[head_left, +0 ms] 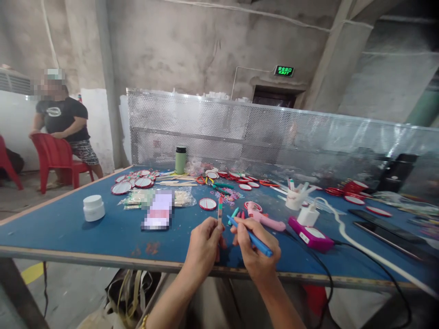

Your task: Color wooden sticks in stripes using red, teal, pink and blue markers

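Near the table's front edge, my left hand (206, 241) is closed around a flat craft stick (220, 211) held upright, with red and green bands at its top. My right hand (258, 242) grips a blue marker (252, 236), its tip pointing left toward the stick. I cannot tell whether the tip touches the stick. Just beyond my hands lie a teal marker (234, 214) and red ones (242, 214). A round white disc with a red rim (207, 204) lies to the left of the stick, and a pink glue gun (265, 218) lies to the right.
On the blue table (116, 237) stand a white jar (93, 208), a phone (159, 209) and a green bottle (180, 160). A cup of pens (294, 198), a purple box (310, 235) and cables are at right. A perforated metal screen (206, 128) backs the table. A person (63, 114) sits far left.
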{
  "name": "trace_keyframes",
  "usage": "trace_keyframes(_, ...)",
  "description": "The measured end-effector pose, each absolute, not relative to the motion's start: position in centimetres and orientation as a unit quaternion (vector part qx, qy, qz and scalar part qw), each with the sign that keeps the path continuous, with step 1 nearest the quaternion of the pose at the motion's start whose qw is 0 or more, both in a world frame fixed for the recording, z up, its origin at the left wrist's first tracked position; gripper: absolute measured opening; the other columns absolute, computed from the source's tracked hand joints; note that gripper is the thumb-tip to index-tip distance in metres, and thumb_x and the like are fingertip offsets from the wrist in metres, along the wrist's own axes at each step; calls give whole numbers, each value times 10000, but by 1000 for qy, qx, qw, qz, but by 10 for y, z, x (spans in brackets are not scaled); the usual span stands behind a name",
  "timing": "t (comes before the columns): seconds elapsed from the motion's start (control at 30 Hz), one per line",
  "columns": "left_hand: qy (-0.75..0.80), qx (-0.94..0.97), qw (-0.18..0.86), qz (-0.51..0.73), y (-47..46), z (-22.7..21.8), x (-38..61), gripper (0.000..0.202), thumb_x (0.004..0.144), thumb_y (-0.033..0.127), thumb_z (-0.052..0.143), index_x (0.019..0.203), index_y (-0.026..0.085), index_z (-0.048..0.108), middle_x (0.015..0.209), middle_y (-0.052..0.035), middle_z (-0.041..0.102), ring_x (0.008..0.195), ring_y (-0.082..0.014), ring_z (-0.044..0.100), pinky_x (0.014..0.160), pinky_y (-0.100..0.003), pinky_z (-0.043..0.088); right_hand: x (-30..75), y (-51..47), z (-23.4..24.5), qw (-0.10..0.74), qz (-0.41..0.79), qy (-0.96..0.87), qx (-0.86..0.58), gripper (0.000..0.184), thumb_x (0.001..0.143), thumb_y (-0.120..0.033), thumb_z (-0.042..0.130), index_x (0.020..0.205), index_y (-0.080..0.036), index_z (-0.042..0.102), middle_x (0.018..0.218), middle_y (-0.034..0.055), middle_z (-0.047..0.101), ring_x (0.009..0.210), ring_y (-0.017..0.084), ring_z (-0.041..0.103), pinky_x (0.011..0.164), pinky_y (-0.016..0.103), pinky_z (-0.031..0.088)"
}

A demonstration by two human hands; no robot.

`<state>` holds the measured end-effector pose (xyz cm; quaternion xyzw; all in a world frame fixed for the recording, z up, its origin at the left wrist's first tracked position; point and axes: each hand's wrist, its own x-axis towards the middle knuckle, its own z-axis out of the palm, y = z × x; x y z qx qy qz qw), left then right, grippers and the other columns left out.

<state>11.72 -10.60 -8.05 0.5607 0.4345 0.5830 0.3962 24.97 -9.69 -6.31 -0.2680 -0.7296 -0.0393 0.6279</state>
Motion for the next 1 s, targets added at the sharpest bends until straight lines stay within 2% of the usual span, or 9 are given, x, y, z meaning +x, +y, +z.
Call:
trace_keyframes(0.3, 434, 579, 391, 569, -111, -79, 110, 210, 883, 351, 500, 805, 167, 567, 618, 11, 634, 363, -75, 486, 385, -182, 337, 251, -100, -65, 608, -62, -744, -270, 147, 929, -158, 531, 898, -181, 672, 719, 5, 722, 588, 124, 689, 635, 232, 560)
trace_keyframes(0.47, 437, 577, 405, 559, -111, -78, 108, 196, 861, 340, 499, 837, 162, 579, 657, -11, 670, 360, -82, 514, 369, -181, 313, 250, -95, -64, 611, -37, -741, -275, 143, 928, -176, 538, 892, -187, 676, 703, -2, 714, 555, 124, 675, 601, 231, 558)
trace_keyframes(0.7, 442, 561, 431, 551, -117, -71, 108, 204, 865, 369, 477, 795, 183, 525, 588, 18, 616, 336, -84, 489, 343, -175, 278, 247, -96, -58, 596, -40, -756, -267, 163, 928, -164, 524, 857, -193, 668, 713, 11, 729, 527, 124, 659, 571, 231, 551)
trace_keyframes(1.0, 438, 578, 400, 560, -113, -77, 110, 206, 895, 359, 454, 807, 188, 528, 567, 36, 572, 331, -79, 461, 351, -176, 284, 245, -100, -55, 588, -56, -767, -249, 158, 923, -153, 529, 853, -191, 666, 705, 3, 728, 543, 123, 673, 586, 224, 551)
